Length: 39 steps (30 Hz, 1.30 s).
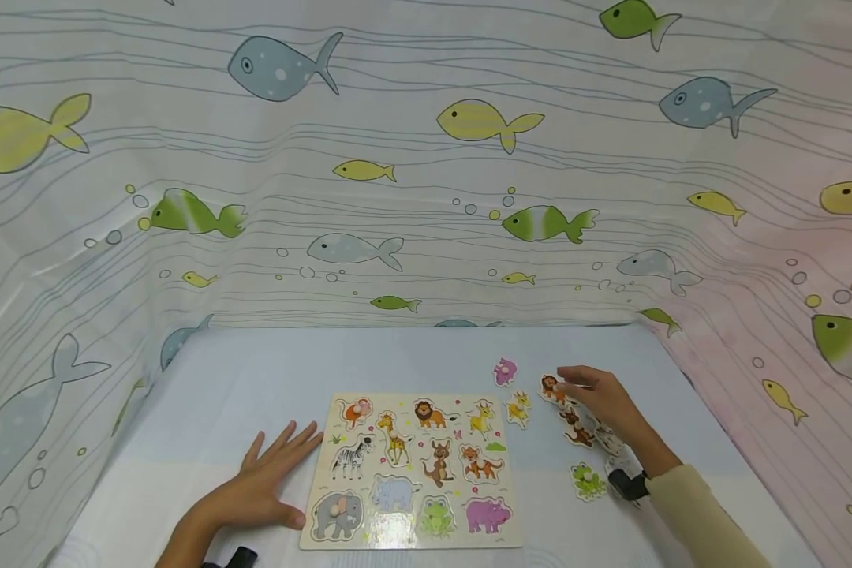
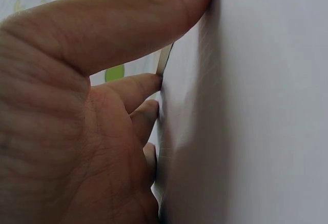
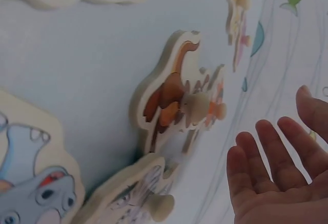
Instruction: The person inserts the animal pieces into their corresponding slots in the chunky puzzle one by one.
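The left hand [image 1: 259, 489] rests with spread, empty fingers at the left edge of the puzzle board [image 1: 386, 404]. The right hand [image 1: 606, 404] hovers with parted, empty fingers by the lion piece [image 1: 548, 384], which lies on the desk [image 1: 255, 363] right of the board, beyond the kangaroo piece [image 1: 578, 430].

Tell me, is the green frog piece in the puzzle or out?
Out: the frog piece lies on the table, apart from the puzzle board.
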### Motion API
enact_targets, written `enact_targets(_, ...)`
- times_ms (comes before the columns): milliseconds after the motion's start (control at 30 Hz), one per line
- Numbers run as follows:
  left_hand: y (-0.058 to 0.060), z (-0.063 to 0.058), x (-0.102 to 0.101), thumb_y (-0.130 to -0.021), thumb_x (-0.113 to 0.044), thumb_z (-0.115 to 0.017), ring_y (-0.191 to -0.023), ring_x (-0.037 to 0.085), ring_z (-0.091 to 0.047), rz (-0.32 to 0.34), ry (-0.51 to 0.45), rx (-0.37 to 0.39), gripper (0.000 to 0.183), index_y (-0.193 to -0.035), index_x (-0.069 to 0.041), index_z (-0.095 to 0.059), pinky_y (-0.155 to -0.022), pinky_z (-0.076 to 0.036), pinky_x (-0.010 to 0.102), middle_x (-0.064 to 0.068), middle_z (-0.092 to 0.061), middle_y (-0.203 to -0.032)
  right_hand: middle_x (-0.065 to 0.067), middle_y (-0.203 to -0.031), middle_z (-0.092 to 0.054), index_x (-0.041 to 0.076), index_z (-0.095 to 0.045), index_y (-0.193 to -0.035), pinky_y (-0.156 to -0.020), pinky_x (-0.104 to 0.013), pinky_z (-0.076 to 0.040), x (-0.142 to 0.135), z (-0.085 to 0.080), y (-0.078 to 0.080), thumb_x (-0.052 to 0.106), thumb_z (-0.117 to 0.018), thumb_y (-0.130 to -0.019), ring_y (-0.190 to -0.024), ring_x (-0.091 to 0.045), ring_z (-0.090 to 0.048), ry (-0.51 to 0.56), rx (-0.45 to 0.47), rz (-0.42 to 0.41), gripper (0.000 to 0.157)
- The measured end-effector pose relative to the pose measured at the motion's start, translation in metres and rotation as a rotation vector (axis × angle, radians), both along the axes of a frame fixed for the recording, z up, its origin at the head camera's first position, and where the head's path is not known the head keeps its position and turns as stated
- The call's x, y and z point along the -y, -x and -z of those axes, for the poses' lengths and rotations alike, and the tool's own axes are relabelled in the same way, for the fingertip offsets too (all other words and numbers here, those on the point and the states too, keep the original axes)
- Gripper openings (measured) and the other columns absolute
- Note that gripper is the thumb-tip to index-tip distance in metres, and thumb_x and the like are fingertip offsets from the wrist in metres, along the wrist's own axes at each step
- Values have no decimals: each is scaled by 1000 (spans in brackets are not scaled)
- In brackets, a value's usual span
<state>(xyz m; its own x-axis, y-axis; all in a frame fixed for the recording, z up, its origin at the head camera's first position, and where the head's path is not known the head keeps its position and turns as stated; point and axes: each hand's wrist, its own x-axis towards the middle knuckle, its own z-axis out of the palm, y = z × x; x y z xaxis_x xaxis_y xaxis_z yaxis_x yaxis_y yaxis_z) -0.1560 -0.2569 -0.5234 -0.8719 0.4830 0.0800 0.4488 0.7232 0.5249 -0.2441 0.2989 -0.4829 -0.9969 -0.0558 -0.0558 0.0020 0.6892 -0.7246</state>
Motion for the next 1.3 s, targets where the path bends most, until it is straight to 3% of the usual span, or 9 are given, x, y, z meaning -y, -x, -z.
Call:
enact_targets(167,0,2,-1,-52,-61,-74,-139,47,-14,1,-2,4,111,-146,-19,-31,-109,15,59,11,-27,-153,-14,-129,-56,15,-54,-130,-84,-51,-50,-4,10,4,42,-59,-88,-118,-36,-53,-42,13,20,51)
enact_targets(433,0,-1,-3,-53,-62,-73,-141,45,-12,-3,2,24,111,-146,-19,-30,-109,14,60,11,-25,-154,-13,-130,-56,16,-54,-130,-89,-49,-49,-11,22,8,41,-60,-88,-118,-34,-54,-23,57,37,49)
enact_targets(833,2,-2,-3,-52,-64,-72,-140,46,-12,-18,3,31,111,-146,-20,-31,-109,13,60,10,-26,-154,-14,-129,-58,14,-55,-129,-90,-49,-49,-18,33,11,38,-62,-87,-117,-35,-55,-26,26,11,49)
enact_targets(1300,3,0,-1,-49,-68,-71,-141,44,-11,-34,24,51,115,-146,-22,-31,-110,14,58,7,-25,-154,-9,-124,-58,20,-58,-124,-77,-39,-55,-20,45,18,38,-65,-85,-107,-30,-60,-44,-3,-44,44)
